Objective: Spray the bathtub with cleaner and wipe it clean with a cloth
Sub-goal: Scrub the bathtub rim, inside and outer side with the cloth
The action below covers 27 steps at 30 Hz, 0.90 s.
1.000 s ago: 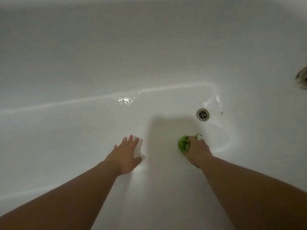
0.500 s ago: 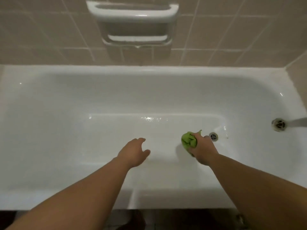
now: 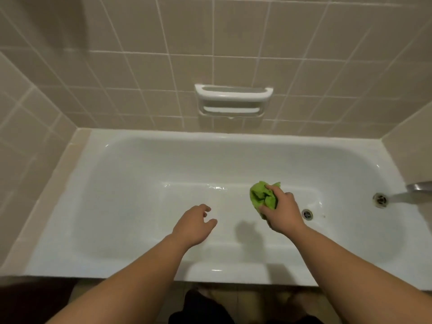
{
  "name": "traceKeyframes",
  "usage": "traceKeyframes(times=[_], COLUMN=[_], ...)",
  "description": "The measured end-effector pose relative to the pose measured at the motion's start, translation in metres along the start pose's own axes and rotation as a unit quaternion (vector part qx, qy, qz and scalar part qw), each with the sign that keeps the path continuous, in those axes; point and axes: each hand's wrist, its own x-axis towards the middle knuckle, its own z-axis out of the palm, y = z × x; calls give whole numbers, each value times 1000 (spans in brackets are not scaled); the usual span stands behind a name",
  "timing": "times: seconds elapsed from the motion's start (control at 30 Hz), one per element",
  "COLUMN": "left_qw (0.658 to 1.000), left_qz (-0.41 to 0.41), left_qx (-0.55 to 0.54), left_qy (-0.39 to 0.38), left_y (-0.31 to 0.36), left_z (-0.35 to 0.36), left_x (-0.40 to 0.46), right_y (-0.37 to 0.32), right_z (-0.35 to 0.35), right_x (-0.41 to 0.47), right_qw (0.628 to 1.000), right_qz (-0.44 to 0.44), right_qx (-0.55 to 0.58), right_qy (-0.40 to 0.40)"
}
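Fingers of my right hand [image 3: 281, 212] curl around the crumpled green cloth [image 3: 263, 196], held above the floor of the white bathtub [image 3: 121, 174], left of the drain [image 3: 307, 214]. My left hand [image 3: 194, 225] hangs over the tub with fingers loosely curled, gripping nothing. Beige tiles [image 3: 140, 66] and a soap dish [image 3: 233, 100] rise behind.

White bathtub [image 3: 131, 230] spans frame centre, floor wet and glossy, drain at right. Crumpled green cloth [image 3: 263, 196] right of centre, above tub floor, gripped by right hand [image 3: 281, 212].
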Motion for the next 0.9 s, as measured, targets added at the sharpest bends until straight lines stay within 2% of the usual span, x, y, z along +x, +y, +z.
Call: traceKeyframes(times=[0.3, 0.63, 0.77, 0.9], left_qw=[978, 932, 920, 891], left_qz=[28, 78, 85, 61], left_qx=[-202, -324, -334, -372], left_qy=[43, 144, 188, 252], left_y=[53, 76, 73, 60], left_z=[-49, -72, -73, -75], left_x=[-44, -108, -138, -166], right_y=[-79, -135, -157, -181], right_z=[-30, -34, -12, 13], right_x=[-34, -47, -68, -96], right_qw=[990, 921, 900, 881], right_qz=[-78, -114, -123, -128], right_qx=[120, 318, 336, 342], right_qy=[-21, -193, -248, -302])
